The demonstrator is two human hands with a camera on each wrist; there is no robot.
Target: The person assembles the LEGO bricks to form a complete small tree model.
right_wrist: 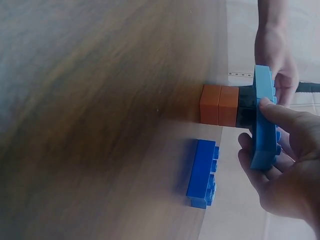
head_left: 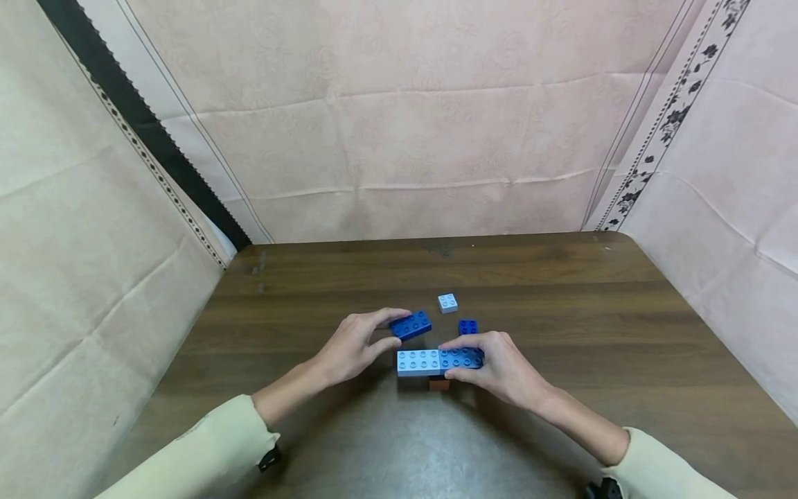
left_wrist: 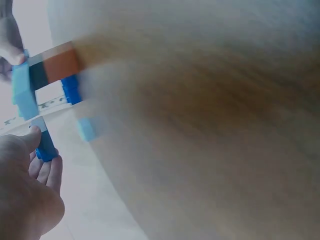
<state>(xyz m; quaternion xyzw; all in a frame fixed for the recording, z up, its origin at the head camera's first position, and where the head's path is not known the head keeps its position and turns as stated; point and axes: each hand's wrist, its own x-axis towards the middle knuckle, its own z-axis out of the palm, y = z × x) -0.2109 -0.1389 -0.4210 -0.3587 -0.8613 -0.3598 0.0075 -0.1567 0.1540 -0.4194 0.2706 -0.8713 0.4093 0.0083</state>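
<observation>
A brick stack stands at the lower middle of the frame: brown blocks (right_wrist: 219, 105), a black block (right_wrist: 246, 108), then a light blue brick (head_left: 418, 363) and a blue brick (head_left: 455, 358) end to end, studs up, their long axis running left-right. The right hand (head_left: 503, 369) pinches the blue brick; up and left, the left hand (head_left: 357, 348) pinches a navy brick (head_left: 411, 326), slanting upward to the right. The stack looks partly built; higher in the frame, a royal-blue brick (head_left: 467, 326) and a small pale brick (head_left: 447, 303) lie unattached.
</observation>
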